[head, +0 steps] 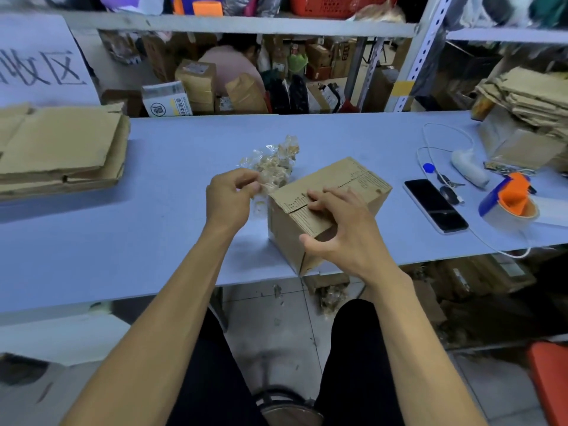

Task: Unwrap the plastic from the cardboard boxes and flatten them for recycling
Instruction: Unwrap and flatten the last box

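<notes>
A small brown cardboard box (353, 182) stands on the pale blue table (153, 241), near its front edge. My right hand (344, 229) rests on the box's top, fingers spread across the flap seam, thumb hanging over the near side. My left hand (229, 196) is just left of the box and pinches a strip of clear plastic tape (270, 167). The strip is crumpled, carries brown paper scraps and runs up and away from the box's left corner.
Flattened cardboard (58, 149) is stacked at the table's left; more flattened boxes (528, 96) are piled at the far right. A phone (435, 206), keys (445, 182), a white scanner (470, 167) with cable and an orange-blue tape dispenser (511, 199) lie right of the box. Shelving stands behind.
</notes>
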